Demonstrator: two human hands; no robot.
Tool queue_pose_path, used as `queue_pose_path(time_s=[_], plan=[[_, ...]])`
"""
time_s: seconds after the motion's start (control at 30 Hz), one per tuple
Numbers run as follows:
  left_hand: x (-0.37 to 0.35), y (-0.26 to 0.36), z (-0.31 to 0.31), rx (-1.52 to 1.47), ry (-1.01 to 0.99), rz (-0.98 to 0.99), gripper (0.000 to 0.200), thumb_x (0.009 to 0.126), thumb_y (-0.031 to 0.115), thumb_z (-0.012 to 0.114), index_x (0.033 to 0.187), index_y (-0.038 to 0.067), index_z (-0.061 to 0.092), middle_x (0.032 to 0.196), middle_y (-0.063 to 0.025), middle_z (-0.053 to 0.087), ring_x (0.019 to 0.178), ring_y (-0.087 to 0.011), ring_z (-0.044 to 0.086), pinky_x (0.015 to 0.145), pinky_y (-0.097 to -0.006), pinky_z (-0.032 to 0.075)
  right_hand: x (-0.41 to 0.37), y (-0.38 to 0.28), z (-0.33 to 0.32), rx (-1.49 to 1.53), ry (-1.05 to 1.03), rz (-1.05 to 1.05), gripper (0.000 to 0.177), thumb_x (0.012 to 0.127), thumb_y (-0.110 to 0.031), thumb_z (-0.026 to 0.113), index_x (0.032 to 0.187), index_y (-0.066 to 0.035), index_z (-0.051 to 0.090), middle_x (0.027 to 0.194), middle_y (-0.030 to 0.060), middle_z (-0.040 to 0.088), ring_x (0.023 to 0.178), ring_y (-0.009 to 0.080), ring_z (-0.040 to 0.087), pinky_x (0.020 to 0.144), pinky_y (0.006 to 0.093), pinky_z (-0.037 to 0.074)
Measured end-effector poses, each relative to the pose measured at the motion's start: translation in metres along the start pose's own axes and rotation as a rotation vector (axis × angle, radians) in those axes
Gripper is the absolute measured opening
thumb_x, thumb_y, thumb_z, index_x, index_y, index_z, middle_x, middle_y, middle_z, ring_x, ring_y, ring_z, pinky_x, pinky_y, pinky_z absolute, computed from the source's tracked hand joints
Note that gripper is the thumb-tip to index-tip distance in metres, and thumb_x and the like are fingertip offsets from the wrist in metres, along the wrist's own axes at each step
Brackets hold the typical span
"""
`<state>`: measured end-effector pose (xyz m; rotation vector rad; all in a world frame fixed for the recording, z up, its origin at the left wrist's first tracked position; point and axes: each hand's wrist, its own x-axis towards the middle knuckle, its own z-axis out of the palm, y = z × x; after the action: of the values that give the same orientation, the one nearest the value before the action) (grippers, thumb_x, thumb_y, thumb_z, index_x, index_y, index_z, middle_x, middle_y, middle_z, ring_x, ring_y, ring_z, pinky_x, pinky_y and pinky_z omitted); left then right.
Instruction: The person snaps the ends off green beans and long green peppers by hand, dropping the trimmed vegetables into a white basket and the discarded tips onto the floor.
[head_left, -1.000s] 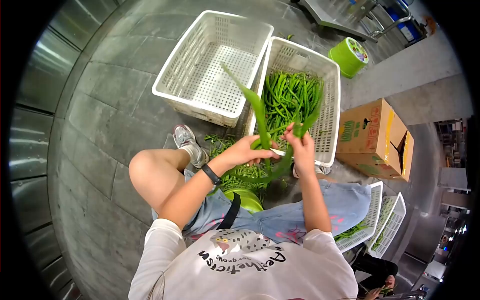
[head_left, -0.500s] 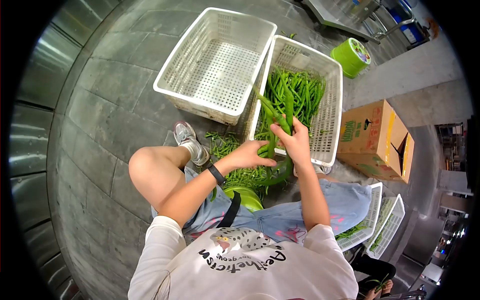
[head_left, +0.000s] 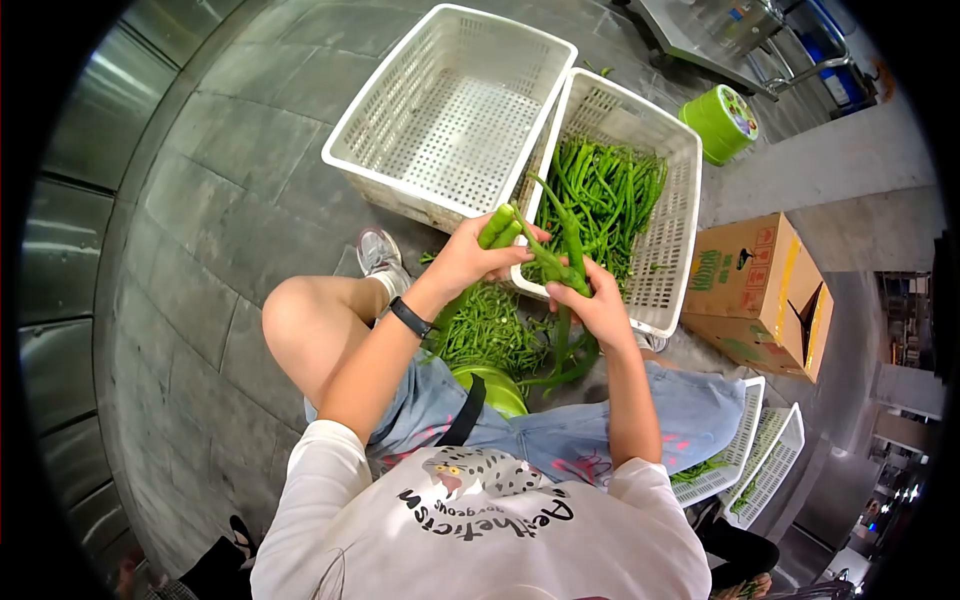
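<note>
I sit low over a stone floor. My left hand (head_left: pixel 472 258) grips a few short green bean pieces (head_left: pixel 499 226), lifted toward the empty white crate (head_left: pixel 452 110). My right hand (head_left: pixel 593 302) holds a bunch of long green beans (head_left: pixel 563 262) that hang down between my knees. Just beyond both hands stands a second white crate (head_left: pixel 678 235) filled with long green beans (head_left: pixel 598 195). A pile of cut bean pieces (head_left: pixel 486 331) lies on the floor below my hands.
A green bucket (head_left: pixel 490 386) sits between my legs. A green stool (head_left: pixel 722 120) stands behind the crates, a cardboard box (head_left: pixel 755 285) to the right. More white baskets (head_left: pixel 760 460) with beans lean at lower right, near another person's legs (head_left: pixel 735 545).
My left hand rose from under the bunch and moved left toward the empty crate with short bean pieces. The right hand lowered the long beans from upright to hanging.
</note>
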<state>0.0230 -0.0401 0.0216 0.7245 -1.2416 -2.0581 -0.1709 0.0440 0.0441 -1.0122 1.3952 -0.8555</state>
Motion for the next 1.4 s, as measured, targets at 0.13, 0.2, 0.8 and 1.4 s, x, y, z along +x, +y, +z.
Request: queue_pose_path(time_s=[0.13,0.2,0.8,1.4], plan=[[-0.002,-0.001,0.009,-0.02,0.006,0.007,0.018,0.079,0.009,0.068,0.093,0.004,0.059,0.082,-0.0022,0.064,0.054,-0.003,0.046,0.046,-0.0178,0.035,-0.004,0.001,0.0,0.02,-0.08,-0.039,0.033,0.078,-0.011,0.07,0.108,-0.005,0.059,0.068,-0.0014,0.06,0.053,0.0035,0.052,0.044,0.019,0.035],[-0.003,-0.003,0.008,-0.005,-0.001,-0.015,0.017,0.077,0.009,0.07,0.089,0.003,0.059,0.073,-0.0011,0.06,0.052,-0.0038,0.045,0.046,-0.0187,0.034,-0.007,-0.001,0.005,0.061,-0.13,-0.051,0.036,0.078,-0.009,0.069,0.112,-0.005,0.059,0.068,-0.0014,0.061,0.054,0.0037,0.054,0.045,0.019,0.036],[0.002,-0.046,-0.019,0.619,0.236,-0.334,0.025,0.075,0.021,0.073,0.09,0.002,0.066,0.065,-0.0024,0.06,0.045,-0.0069,0.049,0.044,-0.0234,0.04,0.01,0.047,-0.026,0.166,-0.025,-0.026,0.018,0.082,-0.013,0.067,0.095,-0.002,0.061,0.076,0.002,0.062,0.064,0.0072,0.056,0.051,0.02,0.039],[0.006,-0.059,0.008,0.207,0.163,0.003,0.037,0.087,0.013,0.064,0.119,-0.001,0.051,0.1,-0.0037,0.063,0.089,-0.009,0.057,0.08,-0.0253,0.046,0.019,0.045,0.027,0.508,0.118,-0.077,0.024,0.094,-0.023,0.054,0.102,-0.001,0.058,0.086,0.0041,0.063,0.073,0.0091,0.059,0.063,0.0215,0.045]])
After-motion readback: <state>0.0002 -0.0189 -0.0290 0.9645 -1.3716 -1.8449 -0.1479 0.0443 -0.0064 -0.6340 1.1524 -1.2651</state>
